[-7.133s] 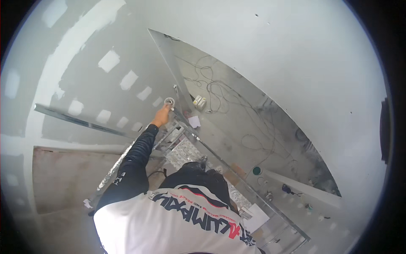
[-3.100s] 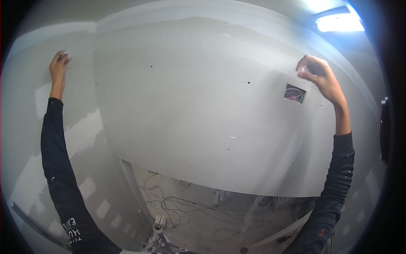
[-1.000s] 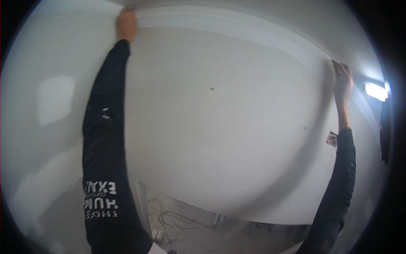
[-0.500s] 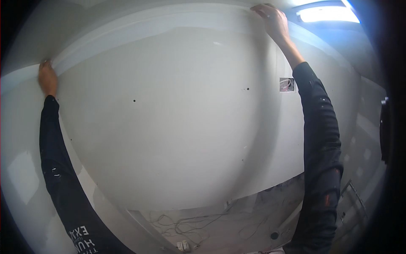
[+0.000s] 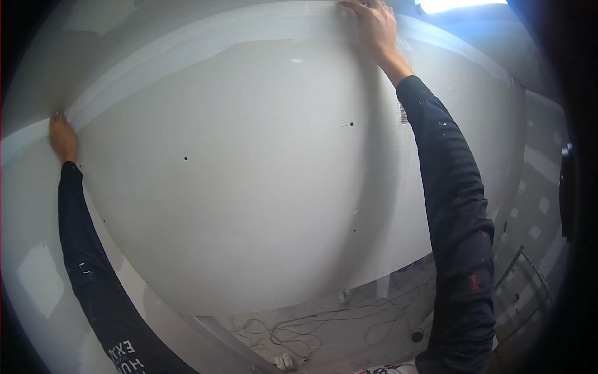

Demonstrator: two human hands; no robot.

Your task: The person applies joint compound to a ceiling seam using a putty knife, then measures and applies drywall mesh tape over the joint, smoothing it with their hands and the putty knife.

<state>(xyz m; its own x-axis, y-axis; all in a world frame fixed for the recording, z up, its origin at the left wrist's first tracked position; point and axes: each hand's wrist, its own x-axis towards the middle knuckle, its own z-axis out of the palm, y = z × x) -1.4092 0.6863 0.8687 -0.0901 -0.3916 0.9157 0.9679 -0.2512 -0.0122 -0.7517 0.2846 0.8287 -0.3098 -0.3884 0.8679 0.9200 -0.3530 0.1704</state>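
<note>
A big white wall board [image 5: 249, 187] fills the view. The left hand [image 5: 62, 137] presses flat near its upper left edge. The right hand [image 5: 374, 25] lies spread on the top edge, maybe gripping it. Loose wires [image 5: 311, 324] lie on the floor below.

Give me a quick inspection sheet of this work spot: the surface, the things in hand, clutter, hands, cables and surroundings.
Surface: large pale drywall panel, smooth, dotted with a few small dark screw marks.
Job's things: a lighter strip of joint tape along the panel's upper edge.
Clutter: nothing seen on the panel.
Hands: left hand pressed flat on the strip's left end; right hand pressed on it near the top; nothing in either grip.
Cables: loose wires lying on the floor below.
Surroundings: bright lamp at top right; metal framing at right.
</note>
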